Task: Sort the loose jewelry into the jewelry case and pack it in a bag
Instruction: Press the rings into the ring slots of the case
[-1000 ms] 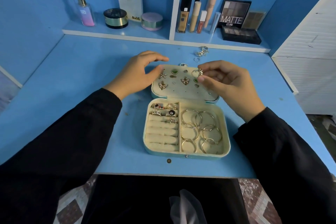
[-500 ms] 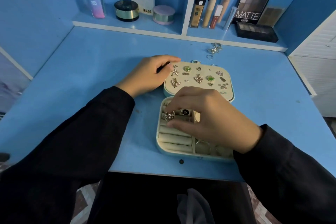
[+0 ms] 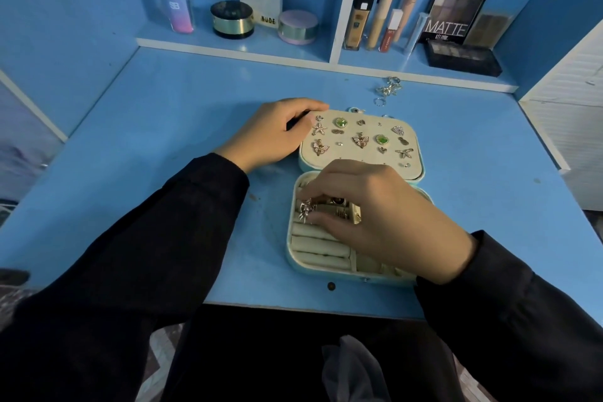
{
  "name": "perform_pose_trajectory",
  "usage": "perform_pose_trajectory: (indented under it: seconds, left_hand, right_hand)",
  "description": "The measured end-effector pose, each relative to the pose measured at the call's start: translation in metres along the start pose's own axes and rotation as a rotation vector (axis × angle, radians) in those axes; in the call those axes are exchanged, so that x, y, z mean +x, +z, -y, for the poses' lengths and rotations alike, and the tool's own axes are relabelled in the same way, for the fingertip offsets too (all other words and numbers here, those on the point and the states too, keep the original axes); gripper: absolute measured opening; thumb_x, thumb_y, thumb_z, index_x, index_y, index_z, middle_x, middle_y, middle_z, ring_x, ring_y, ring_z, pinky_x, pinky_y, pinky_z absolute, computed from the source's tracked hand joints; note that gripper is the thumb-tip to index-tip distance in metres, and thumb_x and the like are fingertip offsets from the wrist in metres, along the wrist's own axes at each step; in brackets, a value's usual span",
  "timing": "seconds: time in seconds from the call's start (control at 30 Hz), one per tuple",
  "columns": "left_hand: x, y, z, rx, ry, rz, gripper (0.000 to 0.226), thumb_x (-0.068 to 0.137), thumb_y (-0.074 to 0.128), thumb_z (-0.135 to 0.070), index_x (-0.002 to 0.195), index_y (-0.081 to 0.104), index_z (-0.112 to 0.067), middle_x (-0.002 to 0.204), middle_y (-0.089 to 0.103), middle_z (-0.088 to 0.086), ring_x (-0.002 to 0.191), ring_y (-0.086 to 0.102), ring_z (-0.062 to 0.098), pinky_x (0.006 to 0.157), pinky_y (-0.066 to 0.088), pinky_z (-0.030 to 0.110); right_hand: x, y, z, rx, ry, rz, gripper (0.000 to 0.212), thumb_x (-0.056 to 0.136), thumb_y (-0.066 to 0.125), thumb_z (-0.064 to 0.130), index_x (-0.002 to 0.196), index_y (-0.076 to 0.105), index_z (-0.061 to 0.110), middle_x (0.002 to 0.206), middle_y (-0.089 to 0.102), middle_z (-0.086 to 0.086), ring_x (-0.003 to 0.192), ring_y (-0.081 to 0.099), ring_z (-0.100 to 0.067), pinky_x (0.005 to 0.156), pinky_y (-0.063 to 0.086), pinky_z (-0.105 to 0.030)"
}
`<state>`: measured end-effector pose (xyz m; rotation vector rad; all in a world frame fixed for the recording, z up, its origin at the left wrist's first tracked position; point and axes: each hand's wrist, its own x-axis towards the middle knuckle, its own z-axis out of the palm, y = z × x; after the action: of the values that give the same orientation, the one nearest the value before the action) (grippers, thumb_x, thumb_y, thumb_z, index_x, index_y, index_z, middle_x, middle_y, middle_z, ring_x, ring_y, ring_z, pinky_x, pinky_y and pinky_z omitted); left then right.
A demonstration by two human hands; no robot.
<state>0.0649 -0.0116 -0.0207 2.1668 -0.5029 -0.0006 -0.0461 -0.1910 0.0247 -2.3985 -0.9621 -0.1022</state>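
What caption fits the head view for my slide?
Right hand pinches a ring inside the open jewelry case; left hand grips its lid.

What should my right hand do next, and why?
Probably press the ring down between the ring rolls and let go: your right hand pinches it right over them, your left hand holds the lid, and loose jewelry lies on the desk.

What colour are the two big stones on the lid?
Green; stones show best in head view.

Jewelry case (image 3: pixel 326 269) and loose rings (image 3: pixel 388 88) on desk (image 3: pixel 163 140)
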Motion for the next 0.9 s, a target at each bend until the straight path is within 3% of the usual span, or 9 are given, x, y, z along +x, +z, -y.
perform_pose_trajectory:
  seconds: [0.13, 0.3, 0.47, 0.57, 0.67, 0.8, 0.9]
  left_hand:
    - [0.0, 0.0, 0.0, -0.009, 0.005, 0.004, 0.031, 0.102, 0.049, -0.022, 0.131, 0.061, -0.022, 0.121, 0.063, -0.017, 0.114, 0.054, -0.007, 0.097, 0.039, 0.008]
    - [0.0, -0.001, 0.0, -0.006, 0.001, 0.002, 0.031, 0.102, 0.049, -0.022, 0.131, 0.061, -0.023, 0.121, 0.063, -0.017, 0.112, 0.054, -0.009, 0.095, 0.039, 0.005]
    - [0.0, 0.0, 0.0, 0.001, 0.002, 0.001, 0.032, 0.102, 0.049, -0.023, 0.131, 0.061, -0.024, 0.121, 0.064, -0.017, 0.111, 0.056, -0.008, 0.094, 0.042, 0.008]
    - [0.0, 0.0, 0.001, 0.001, 0.007, 0.0, 0.032, 0.101, 0.049, -0.023, 0.13, 0.061, -0.024, 0.123, 0.063, -0.017, 0.113, 0.055, -0.008, 0.098, 0.043, 0.012]
    - [0.001, -0.001, 0.001, -0.005, 0.002, 0.001, 0.032, 0.101, 0.049, -0.022, 0.13, 0.061, -0.024, 0.125, 0.063, -0.016, 0.114, 0.055, -0.008, 0.099, 0.043, 0.013]
    - [0.001, -0.002, 0.001, -0.002, 0.005, 0.006, 0.031, 0.101, 0.049, -0.023, 0.13, 0.061, -0.025, 0.126, 0.063, -0.015, 0.115, 0.055, -0.008, 0.099, 0.042, 0.013]
    - [0.001, -0.002, 0.002, 0.005, 0.006, 0.011, 0.032, 0.101, 0.049, -0.023, 0.131, 0.061, -0.026, 0.126, 0.063, -0.016, 0.115, 0.055, -0.007, 0.1, 0.042, 0.014]
  right_hand:
    - [-0.001, 0.001, 0.003, 0.001, 0.015, -0.019, 0.015, 0.083, 0.068, 0.021, 0.095, 0.073, 0.014, 0.09, 0.065, 0.001, 0.078, 0.058, -0.01, 0.072, 0.047, -0.026]
    - [-0.001, 0.005, 0.002, 0.009, 0.034, -0.031, 0.017, 0.08, 0.068, 0.022, 0.092, 0.076, 0.013, 0.088, 0.066, 0.001, 0.075, 0.056, -0.006, 0.07, 0.043, -0.017]
    - [-0.002, 0.01, 0.003, -0.051, 0.027, -0.04, 0.017, 0.08, 0.067, 0.022, 0.091, 0.077, 0.013, 0.084, 0.065, 0.0, 0.07, 0.038, 0.0, 0.068, 0.037, -0.016]
    - [-0.004, 0.007, 0.003, -0.032, 0.025, -0.044, 0.019, 0.081, 0.067, 0.023, 0.094, 0.076, 0.013, 0.087, 0.066, 0.0, 0.072, 0.05, -0.005, 0.07, 0.041, -0.018]
    - [-0.004, 0.008, 0.0, -0.028, 0.006, -0.051, 0.018, 0.08, 0.068, 0.022, 0.093, 0.077, 0.013, 0.087, 0.066, 0.0, 0.074, 0.048, -0.001, 0.07, 0.039, -0.014]
    - [-0.003, 0.012, 0.0, -0.084, -0.026, -0.071, 0.017, 0.079, 0.068, 0.021, 0.091, 0.077, 0.013, 0.086, 0.066, -0.001, 0.077, 0.062, -0.017, 0.068, 0.051, -0.028]
    - [-0.006, 0.008, -0.003, -0.072, -0.043, -0.064, 0.018, 0.084, 0.068, 0.023, 0.097, 0.077, 0.013, 0.09, 0.067, -0.001, 0.078, 0.061, -0.014, 0.07, 0.051, -0.027]
